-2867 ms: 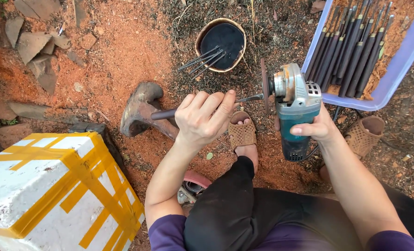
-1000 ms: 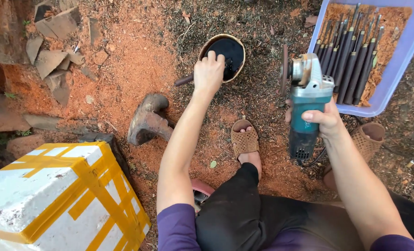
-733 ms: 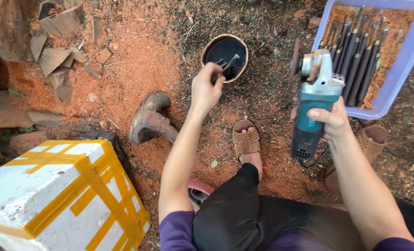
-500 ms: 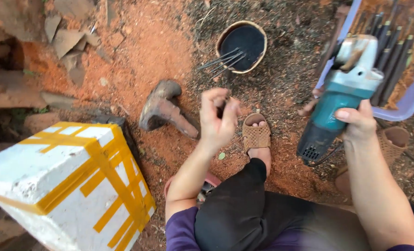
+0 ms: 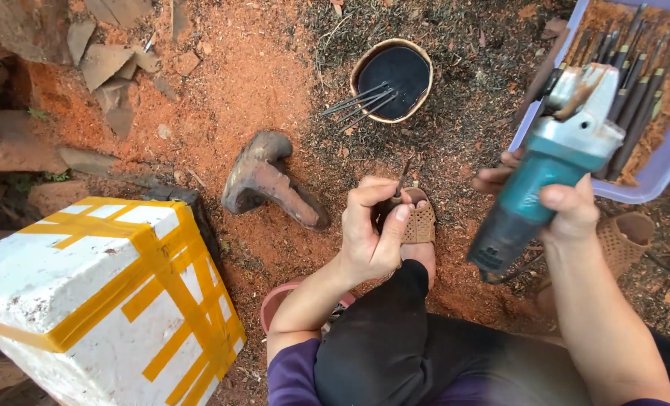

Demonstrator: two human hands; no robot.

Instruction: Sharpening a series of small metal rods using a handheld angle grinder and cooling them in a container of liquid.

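Left hand [image 5: 372,233] is closed in a pinch on a thin dark metal rod [image 5: 403,178], thumb and fingertips clamped on its lower end, rod tip poking up past the knuckles. It sits over the person's knee, just above the tan sandal [image 5: 419,222] on the red dirt ground [image 5: 222,98].

Right hand [image 5: 557,207] is wrapped full-fist around the teal body of an angle grinder [image 5: 549,169], head end pointing up toward the lavender tray [image 5: 669,162]. Grinder and rod are near but apart, not touching.

More rods of the same kind: a bundle leaning out of the round bowl [image 5: 418,56] of dark liquid, and a row lying in the tray on reddish sawdust.

Handling, as a judgement: the rod looks stiff, light and skinny, so it is likely to twist or slip in a fingertip pinch, more so if wet from the bowl. Best hold looks like low on the shank, away from the end to be worked, with as much finger length along it as possible. The grinder looks heavy and front-loaded; one-hand grip at mid-body, as here, leaves the head free to swing, so a firm wrist seems needed.

Around: white foam box [image 5: 102,301] strapped with yellow tape at left, a curved rusty iron block [image 5: 263,180] on the ground, broken stone pieces [image 5: 106,64] upper left, a second sandal [image 5: 632,237] at right.
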